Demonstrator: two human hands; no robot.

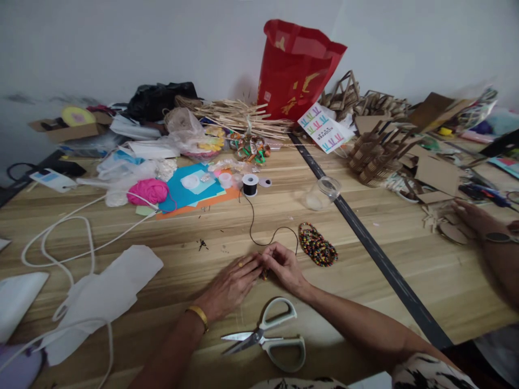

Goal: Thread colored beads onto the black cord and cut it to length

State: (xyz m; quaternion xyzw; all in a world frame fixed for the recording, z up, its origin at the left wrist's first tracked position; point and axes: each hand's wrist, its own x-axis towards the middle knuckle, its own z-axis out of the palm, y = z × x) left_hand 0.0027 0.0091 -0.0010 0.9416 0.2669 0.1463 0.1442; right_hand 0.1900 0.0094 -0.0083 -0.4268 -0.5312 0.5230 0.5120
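My left hand [231,283] and my right hand [284,266] meet fingertip to fingertip on the wooden table [227,227], both pinched around something small that I cannot make out. A thin black cord [253,227] runs from my fingers up to a black spool [250,185]. A heap of strung coloured beads [317,245] lies just right of my right hand. Open scissors [271,335] with pale handles lie near my forearms.
White paper [105,294] and a white cable [60,237] lie left. Pink yarn [148,190], blue sheets [182,192], a clear jar [322,193] and a red bag [294,70] sit farther back. Another person's hand [472,216] rests at right among cardboard pieces.
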